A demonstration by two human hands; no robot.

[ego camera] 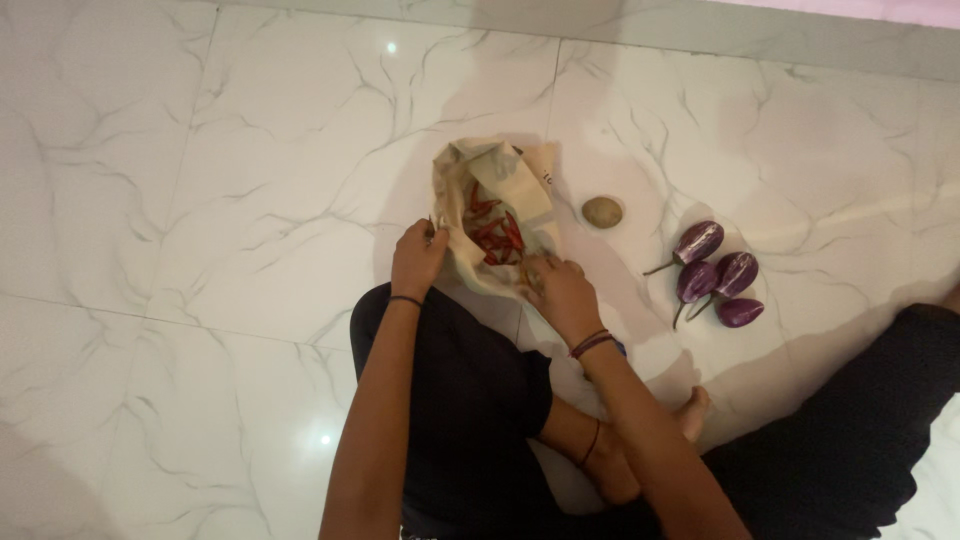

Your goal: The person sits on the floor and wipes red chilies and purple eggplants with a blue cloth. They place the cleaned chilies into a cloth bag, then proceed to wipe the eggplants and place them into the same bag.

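On the marble floor (250, 200), at twelve o'clock from your knees, your left hand (417, 258) pinches the paper wrap (497, 175) of red chillies (497, 232) while your right hand (560, 288) grips its near edge; keep both edges raised so none roll toward the potato (602, 211) at three o'clock.

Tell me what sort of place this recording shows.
Probably a home floor. The person sits on glossy white marble-look tiles, both hands on an opened paper wrap of red chillies, with a potato and four purple brinjals lying loose beside it.
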